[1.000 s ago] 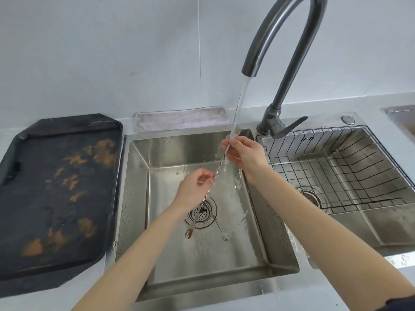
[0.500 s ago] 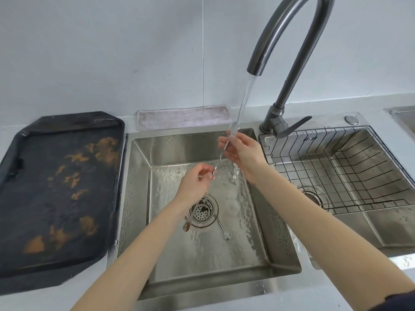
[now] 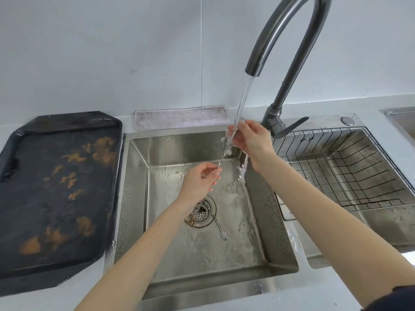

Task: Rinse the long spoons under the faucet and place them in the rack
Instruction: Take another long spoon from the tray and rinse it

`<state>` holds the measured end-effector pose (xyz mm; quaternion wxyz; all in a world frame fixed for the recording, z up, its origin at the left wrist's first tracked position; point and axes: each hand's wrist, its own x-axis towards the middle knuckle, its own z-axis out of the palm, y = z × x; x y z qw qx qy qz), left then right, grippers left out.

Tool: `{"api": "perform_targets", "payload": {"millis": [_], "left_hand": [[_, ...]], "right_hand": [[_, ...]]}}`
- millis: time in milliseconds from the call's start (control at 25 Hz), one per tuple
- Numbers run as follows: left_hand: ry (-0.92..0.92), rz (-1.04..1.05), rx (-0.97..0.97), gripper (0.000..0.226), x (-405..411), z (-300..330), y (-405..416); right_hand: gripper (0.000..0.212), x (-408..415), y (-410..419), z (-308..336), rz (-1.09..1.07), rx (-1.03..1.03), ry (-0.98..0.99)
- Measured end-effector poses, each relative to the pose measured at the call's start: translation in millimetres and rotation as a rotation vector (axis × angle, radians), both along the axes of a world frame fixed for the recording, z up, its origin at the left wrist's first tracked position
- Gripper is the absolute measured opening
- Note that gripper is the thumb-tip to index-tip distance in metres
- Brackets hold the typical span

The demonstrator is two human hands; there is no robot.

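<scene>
A long thin metal spoon (image 3: 224,153) slants under the running stream from the dark curved faucet (image 3: 280,48). My right hand (image 3: 251,140) pinches its upper end right in the water. My left hand (image 3: 201,178) grips the shaft lower down, and the spoon's far end pokes out below my wrist over the drain (image 3: 202,213). A second long spoon (image 3: 221,228) lies on the wet floor of the left basin, beside the drain. The black wire rack (image 3: 350,167) sits in the right basin with nothing in it.
A dark tray (image 3: 56,189) with orange-brown stains lies on the counter to the left of the sink. A folded grey cloth (image 3: 182,117) rests behind the left basin. The faucet lever (image 3: 292,129) points right. Another basin edge (image 3: 402,120) shows far right.
Both hands hold the same spoon throughout. My right hand has shifted slightly up into the stream, and water now splashes off below it.
</scene>
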<state>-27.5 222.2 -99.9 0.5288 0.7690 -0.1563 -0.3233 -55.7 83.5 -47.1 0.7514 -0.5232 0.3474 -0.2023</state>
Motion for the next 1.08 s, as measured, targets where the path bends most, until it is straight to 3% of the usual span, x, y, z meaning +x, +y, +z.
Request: {"api": "perform_targets", "payload": {"millis": [560, 720, 840, 960, 1080], "left_hand": [[0.109, 0.009, -0.049, 0.026, 7, 8, -30], [0.120, 0.006, -0.147, 0.024, 15, 30, -49], [0.237, 0.092, -0.216, 0.026, 23, 41, -59], [0.515, 0.219, -0.410, 0.016, 29, 48, -64], [0.723, 0.346, -0.573, 0.014, 36, 49, -61]], "right_hand": [[0.009, -13, -1, -7, 0.160, -0.078, 0.029], [0.025, -18, -12, -9, 0.145, -0.226, 0.165], [0.031, -31, -15, -14, 0.188, -0.206, 0.219], [0.036, -43, -18, -22, 0.257, -0.213, 0.325], [0.037, -49, -18, -25, 0.269, -0.049, 0.301]]}}
